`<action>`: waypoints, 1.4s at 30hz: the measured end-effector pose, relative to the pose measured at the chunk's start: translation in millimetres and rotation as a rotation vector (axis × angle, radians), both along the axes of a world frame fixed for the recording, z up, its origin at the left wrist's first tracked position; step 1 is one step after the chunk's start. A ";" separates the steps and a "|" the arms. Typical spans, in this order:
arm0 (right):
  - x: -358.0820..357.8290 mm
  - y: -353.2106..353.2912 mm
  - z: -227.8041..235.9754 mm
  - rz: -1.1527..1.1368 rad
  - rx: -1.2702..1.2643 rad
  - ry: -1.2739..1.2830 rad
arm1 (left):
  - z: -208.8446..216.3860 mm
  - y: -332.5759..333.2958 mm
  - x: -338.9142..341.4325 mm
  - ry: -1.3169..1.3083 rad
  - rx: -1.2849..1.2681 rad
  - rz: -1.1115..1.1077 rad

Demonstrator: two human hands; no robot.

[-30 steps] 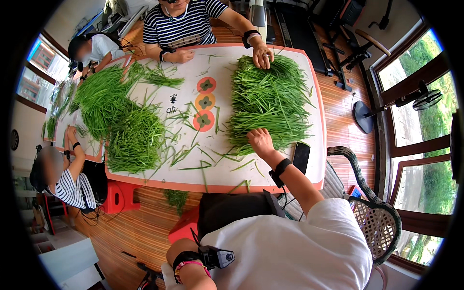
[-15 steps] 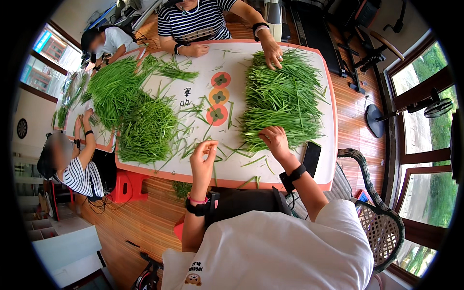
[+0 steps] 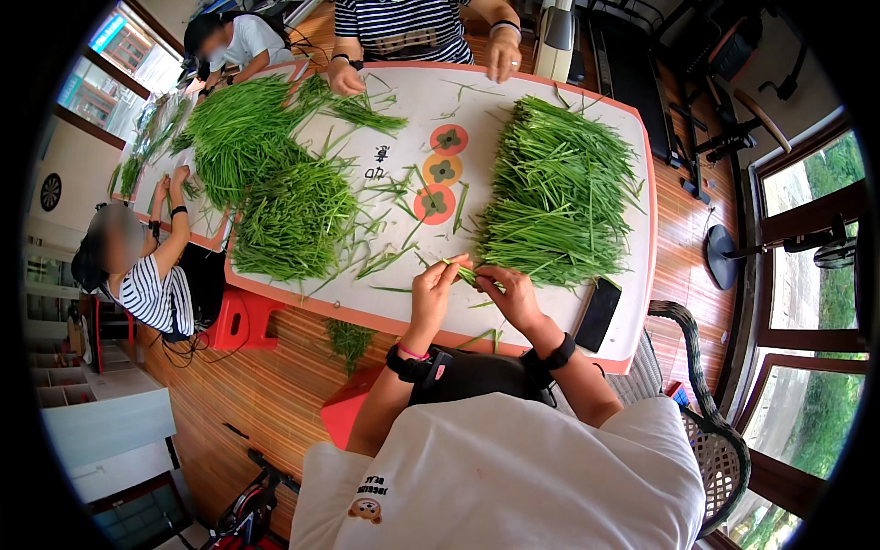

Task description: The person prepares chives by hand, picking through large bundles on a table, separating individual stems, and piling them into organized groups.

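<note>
Left hand [image 3: 433,295] and right hand [image 3: 515,299] (apart a moment ago) now pinch a few stalks [image 3: 467,274] between them, just beside the right pile [image 3: 561,194]; work seems shifted from pile to stalks.

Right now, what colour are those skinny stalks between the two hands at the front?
The stalks are green; the head view shows them best.
</note>
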State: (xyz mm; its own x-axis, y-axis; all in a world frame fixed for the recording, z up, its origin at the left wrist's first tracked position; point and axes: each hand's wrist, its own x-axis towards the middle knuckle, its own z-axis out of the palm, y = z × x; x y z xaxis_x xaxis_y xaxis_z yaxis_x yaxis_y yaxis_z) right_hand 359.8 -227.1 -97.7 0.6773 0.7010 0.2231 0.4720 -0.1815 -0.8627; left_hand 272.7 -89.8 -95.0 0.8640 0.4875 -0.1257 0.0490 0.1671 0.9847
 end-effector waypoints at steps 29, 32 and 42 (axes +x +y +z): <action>50.2 -16.8 -93.4 -0.081 -0.494 -0.447 | 46.1 38.7 -50.0 -0.173 -0.407 0.463; 47.3 -11.8 -66.0 -0.099 -0.370 -0.316 | 45.8 32.9 -48.6 -0.070 -0.316 0.378; -16.3 30.4 39.3 0.004 0.202 0.164 | 46.8 -10.3 -12.3 0.028 0.067 0.201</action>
